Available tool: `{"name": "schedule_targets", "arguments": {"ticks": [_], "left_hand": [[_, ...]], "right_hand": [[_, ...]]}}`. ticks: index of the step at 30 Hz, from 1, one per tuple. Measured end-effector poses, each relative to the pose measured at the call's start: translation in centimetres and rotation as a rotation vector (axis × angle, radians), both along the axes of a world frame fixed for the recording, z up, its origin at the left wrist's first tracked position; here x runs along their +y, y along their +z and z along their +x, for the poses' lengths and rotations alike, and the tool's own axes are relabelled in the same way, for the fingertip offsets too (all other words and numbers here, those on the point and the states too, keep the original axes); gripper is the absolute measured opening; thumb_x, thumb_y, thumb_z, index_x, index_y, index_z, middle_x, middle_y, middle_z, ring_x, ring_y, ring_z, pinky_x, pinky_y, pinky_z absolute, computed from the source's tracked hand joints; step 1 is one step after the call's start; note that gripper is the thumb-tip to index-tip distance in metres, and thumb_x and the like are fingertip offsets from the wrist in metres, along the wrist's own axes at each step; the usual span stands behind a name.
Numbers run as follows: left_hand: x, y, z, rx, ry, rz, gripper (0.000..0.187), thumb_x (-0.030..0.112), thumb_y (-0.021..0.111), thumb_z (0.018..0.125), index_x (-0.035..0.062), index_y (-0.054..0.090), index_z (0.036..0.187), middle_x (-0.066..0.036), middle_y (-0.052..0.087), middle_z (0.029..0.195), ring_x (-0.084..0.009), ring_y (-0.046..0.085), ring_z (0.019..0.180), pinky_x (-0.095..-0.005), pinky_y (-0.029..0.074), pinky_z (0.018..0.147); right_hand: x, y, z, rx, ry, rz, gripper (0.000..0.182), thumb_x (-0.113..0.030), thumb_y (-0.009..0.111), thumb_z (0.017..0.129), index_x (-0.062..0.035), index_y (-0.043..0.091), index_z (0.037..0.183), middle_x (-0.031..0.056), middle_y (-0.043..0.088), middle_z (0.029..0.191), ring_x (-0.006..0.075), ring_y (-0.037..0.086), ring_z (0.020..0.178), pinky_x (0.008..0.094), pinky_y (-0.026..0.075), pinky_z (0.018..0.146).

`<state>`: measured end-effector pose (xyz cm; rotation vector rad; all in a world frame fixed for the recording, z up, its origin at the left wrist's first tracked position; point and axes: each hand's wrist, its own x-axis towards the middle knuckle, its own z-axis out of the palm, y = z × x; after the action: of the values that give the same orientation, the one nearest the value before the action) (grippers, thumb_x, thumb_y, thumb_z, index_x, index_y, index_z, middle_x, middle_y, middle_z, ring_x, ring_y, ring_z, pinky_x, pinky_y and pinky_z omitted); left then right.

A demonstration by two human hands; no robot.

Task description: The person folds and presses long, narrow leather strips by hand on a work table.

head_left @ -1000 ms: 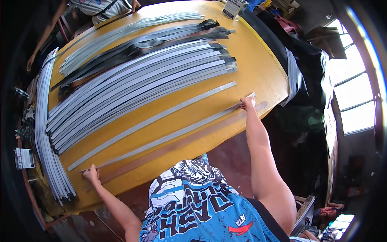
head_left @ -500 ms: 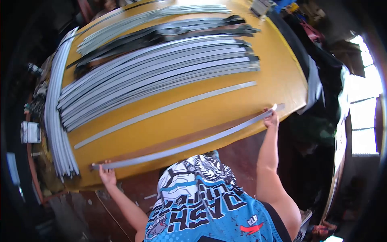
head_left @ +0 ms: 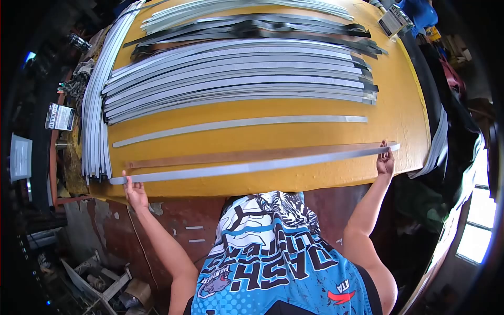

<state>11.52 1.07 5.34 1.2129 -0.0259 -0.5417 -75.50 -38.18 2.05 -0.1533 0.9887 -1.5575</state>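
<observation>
A long pale grey strip [head_left: 252, 167] stretches between my two hands along the near side of the yellow table. My left hand [head_left: 136, 195] pinches it close to its left end. Near the other end, my right hand [head_left: 386, 164] grips it between thumb and fingers, with a short tail sticking out past them. Just behind the strip lies a brown strip [head_left: 252, 156], its right part partly covered. Farther back, a single grey strip [head_left: 236, 125] rests flat on the table.
A broad stack of grey and white strips [head_left: 236, 73] covers the yellow table's [head_left: 399, 100] middle. Black strips [head_left: 257, 29] lie behind it. A bundle of pale strips [head_left: 97, 121] runs down the left edge. A tin can [head_left: 395, 22] stands at the back right corner.
The held strip has gone from sagging to nearly straight, and its left end now lies near the pale bundle. My view has turned, so the table looks more level.
</observation>
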Motion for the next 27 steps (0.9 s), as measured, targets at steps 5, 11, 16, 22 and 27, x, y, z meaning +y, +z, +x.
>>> {"name": "schedule_targets", "arguments": {"ticks": [5, 11, 16, 22, 27], "left_hand": [[2.4, 0.3, -2.4, -0.048, 0.032, 0.085, 0.039, 0.009, 0.059, 0.101, 0.0183, 0.057, 0.139, 0.001, 0.066, 0.109, -0.0126, 0.064, 0.098, -0.0290, 0.054, 0.085], [1.5, -3.9, -4.4, 0.030, 0.001, 0.306, 0.032, 0.014, 0.066, 0.098, 0.0148, 0.062, 0.130, 0.001, 0.066, 0.107, -0.0107, 0.063, 0.090, -0.0280, 0.055, 0.079], [1.1, -3.0, -4.3, 0.099, -0.004, 0.338, 0.023, 0.020, 0.066, 0.099, 0.0115, 0.067, 0.120, 0.000, 0.067, 0.102, -0.0110, 0.064, 0.085, -0.0259, 0.055, 0.072], [2.5, -3.1, -2.9, 0.182, -0.017, 0.283, 0.021, 0.021, 0.063, 0.101, 0.0122, 0.063, 0.120, 0.000, 0.067, 0.102, -0.0147, 0.067, 0.082, -0.0275, 0.057, 0.070], [2.5, -3.5, -1.1, 0.270, -0.272, 0.149, 0.019, 0.024, 0.057, 0.103, 0.0113, 0.061, 0.117, -0.004, 0.069, 0.104, -0.0191, 0.071, 0.084, -0.0347, 0.062, 0.075]], "right_hand": [[1.3, -2.0, -3.9, 0.371, -0.013, 0.176, 0.022, -0.013, 0.057, 0.102, -0.0012, 0.057, 0.121, 0.0182, 0.066, 0.124, 0.0313, 0.067, 0.111, 0.0409, 0.059, 0.093], [0.0, -9.3, -9.6, 0.651, -0.079, 0.334, 0.014, -0.012, 0.069, 0.094, -0.0104, 0.063, 0.106, 0.0046, 0.068, 0.092, 0.0186, 0.068, 0.079, 0.0281, 0.054, 0.056], [-2.2, -7.8, -7.3, 0.878, -0.052, 0.535, 0.010, -0.018, 0.075, 0.088, -0.0100, 0.071, 0.091, 0.0074, 0.069, 0.080, 0.0194, 0.066, 0.073, 0.0318, 0.050, 0.053], [5.4, -8.5, 7.1, 1.607, -0.160, 0.053, 0.026, -0.023, 0.068, 0.095, 0.0007, 0.073, 0.104, 0.0161, 0.074, 0.094, 0.0259, 0.068, 0.082, 0.0386, 0.055, 0.078], [13.6, -5.0, 41.6, 0.696, 0.597, -0.180, 0.032, -0.001, 0.055, 0.083, 0.0049, 0.064, 0.113, 0.0086, 0.066, 0.104, 0.0180, 0.060, 0.100, 0.0335, 0.049, 0.091]]}}
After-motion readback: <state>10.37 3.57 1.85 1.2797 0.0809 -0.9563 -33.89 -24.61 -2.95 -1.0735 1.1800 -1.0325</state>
